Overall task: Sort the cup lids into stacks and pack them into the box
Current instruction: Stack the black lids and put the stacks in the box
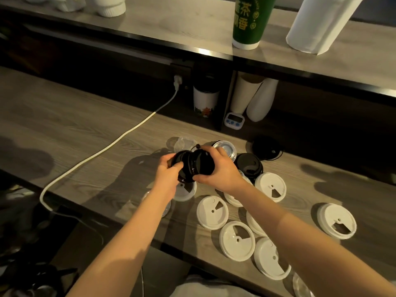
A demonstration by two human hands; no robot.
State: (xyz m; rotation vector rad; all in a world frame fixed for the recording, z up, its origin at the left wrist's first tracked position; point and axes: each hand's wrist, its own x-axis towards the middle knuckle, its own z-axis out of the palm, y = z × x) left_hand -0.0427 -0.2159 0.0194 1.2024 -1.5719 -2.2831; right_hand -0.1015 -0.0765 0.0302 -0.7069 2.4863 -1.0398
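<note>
My left hand [169, 171] grips a black cup lid [182, 166] above the wooden counter. My right hand [216, 168] grips a second black lid [202, 162] that overlaps the first one edge to edge. Several white lids [212, 212] lie flat on the counter below and to the right of my hands. Another black lid [248, 165] sits just right of my right hand, and one more black lid [266, 147] lies further back. Clear lids [185, 142] lie behind my hands. No box is in view.
A white power cable [111, 146] runs from a wall plug across the counter to its front edge. Under the shelf stand a printed cup [204, 99], white cup stacks [254, 97] and a small timer [233, 121]. A green cup [249, 22] stands on the upper shelf.
</note>
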